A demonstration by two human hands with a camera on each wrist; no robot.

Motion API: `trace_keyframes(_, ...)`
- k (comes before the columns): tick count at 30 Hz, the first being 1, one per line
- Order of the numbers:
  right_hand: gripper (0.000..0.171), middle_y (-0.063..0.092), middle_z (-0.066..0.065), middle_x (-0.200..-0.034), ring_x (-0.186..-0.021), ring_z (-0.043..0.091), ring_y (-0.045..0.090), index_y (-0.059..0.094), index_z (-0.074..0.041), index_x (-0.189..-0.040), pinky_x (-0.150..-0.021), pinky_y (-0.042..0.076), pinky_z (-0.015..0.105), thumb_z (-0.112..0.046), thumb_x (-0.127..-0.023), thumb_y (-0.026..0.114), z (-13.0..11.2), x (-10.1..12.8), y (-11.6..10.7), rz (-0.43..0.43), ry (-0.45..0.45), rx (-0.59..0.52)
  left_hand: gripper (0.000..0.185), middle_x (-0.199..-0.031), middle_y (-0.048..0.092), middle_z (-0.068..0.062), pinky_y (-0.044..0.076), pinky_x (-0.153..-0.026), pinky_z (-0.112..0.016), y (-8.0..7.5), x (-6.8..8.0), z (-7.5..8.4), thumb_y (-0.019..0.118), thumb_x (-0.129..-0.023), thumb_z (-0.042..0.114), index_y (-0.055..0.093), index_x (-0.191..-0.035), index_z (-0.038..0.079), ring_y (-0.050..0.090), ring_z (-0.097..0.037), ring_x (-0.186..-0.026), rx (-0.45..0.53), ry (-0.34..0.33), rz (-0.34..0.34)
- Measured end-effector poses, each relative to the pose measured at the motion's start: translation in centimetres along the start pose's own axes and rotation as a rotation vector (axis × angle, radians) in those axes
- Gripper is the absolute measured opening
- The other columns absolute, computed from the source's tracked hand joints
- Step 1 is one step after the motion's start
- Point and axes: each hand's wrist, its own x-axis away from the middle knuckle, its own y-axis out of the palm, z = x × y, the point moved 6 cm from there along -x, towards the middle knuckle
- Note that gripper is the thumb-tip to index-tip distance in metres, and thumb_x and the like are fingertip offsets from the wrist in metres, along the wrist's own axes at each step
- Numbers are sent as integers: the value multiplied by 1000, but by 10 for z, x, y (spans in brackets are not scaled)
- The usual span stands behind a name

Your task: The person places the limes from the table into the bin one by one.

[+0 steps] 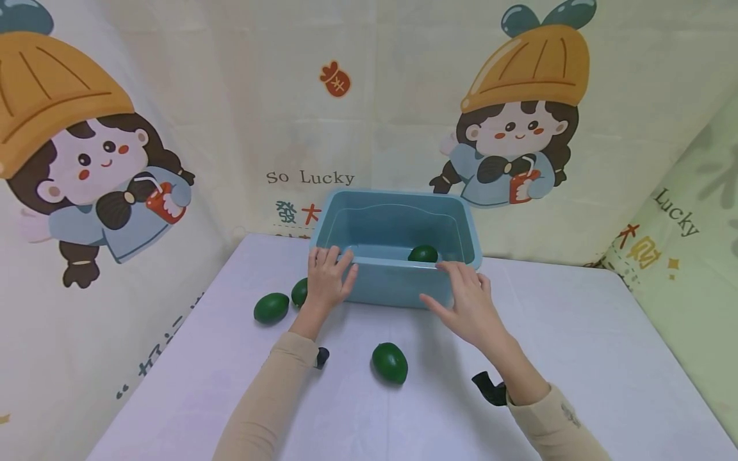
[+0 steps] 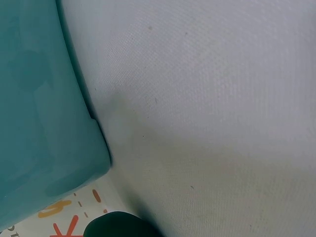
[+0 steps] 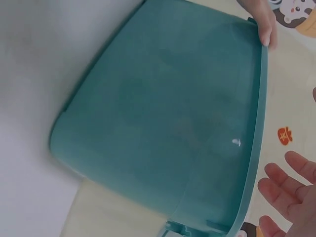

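A blue plastic bin stands on the table, its open top showing a green lime inside. My left hand rests at the left of the bin's front rim, fingers over the edge and thumb apart from them. At the right end of that rim, my right hand has its fingers extended and thumb spread; the right wrist view shows this hand apart from the rim. Another lime lies between my forearms. Two more limes, one whole and one partly hidden, lie left of my left hand.
A white cloth covers the table. Behind the bin rises a printed cloth backdrop, with more of it along both sides. Black straps show near my wrists.
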Motion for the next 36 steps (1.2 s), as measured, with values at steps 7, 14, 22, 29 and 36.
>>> trace_keyframes(7, 63, 51, 13, -119, -111, 31, 45, 44, -4, -125, -91, 25, 54, -41, -79, 67, -4, 12, 7, 11, -6, -2, 41, -88, 50, -12, 30, -82, -47, -1, -1, 1, 28, -96, 37, 59, -97, 9, 43, -28, -81, 14, -6, -15)
trace_keyframes(14, 64, 51, 13, -119, -112, 30, 46, 44, -4, -124, -92, 24, 54, -41, -78, 68, -7, 24, 18, 10, 13, -21, 40, -87, 49, -11, 29, -81, -48, -2, -1, 1, 28, -96, 37, 58, -96, 10, 42, -28, -80, 15, 1, 12)
trace_keyframes(22, 66, 50, 13, -121, -112, 31, 45, 44, -4, -124, -92, 24, 51, -44, -77, 68, -9, 35, 30, 8, 51, -36, 38, -86, 49, -11, 30, -81, -48, -1, -1, 0, 29, -96, 36, 57, -96, 11, 41, -28, -79, 21, 3, 20)
trace_keyframes(29, 66, 50, 13, -120, -112, 30, 45, 45, -4, -124, -92, 24, 50, -44, -76, 68, -11, 40, 34, 13, 45, -37, 39, -86, 49, -11, 30, -81, -47, -1, -1, 0, 28, -96, 36, 58, -96, 10, 41, -28, -79, 19, 5, 23)
trace_keyframes(36, 68, 51, 12, -119, -112, 28, 46, 45, -4, -123, -91, 26, 50, -46, -75, 69, -14, 45, 40, -4, 39, -22, 40, -86, 50, -12, 30, -80, -48, -2, -2, 0, 28, -96, 37, 58, -95, 10, 42, -29, -79, 27, 1, 24)
